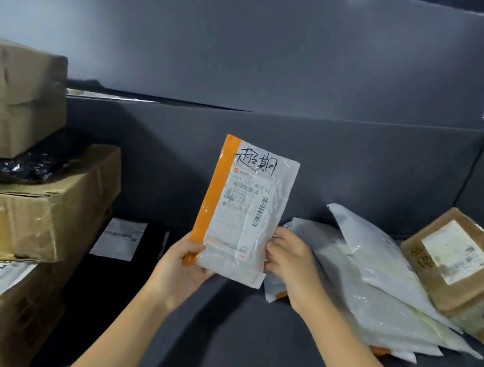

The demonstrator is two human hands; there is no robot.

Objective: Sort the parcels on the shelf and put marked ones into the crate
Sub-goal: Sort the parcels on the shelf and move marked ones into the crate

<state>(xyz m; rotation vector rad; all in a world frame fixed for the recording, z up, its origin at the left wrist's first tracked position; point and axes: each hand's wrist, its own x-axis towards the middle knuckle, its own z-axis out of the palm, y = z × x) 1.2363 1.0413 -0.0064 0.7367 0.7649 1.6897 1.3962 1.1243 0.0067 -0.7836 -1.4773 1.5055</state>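
Observation:
I hold a flat white mailer bag (242, 209) with an orange left edge upright over the dark shelf (238, 344). Black handwritten characters are marked across its top, above a printed shipping label. My left hand (183, 270) grips its lower left corner. My right hand (290, 266) pinches its lower right edge. To the right lies a loose pile of white mailer bags (377, 288), leaning against the shelf's back. No crate is in view.
Stacked cardboard boxes (13, 207) fill the shelf's left side, with a black bubble bag (11, 162) wedged between them. A black parcel with a white label (121, 238) lies behind my left hand. Two taped brown boxes (461, 270) sit at the far right.

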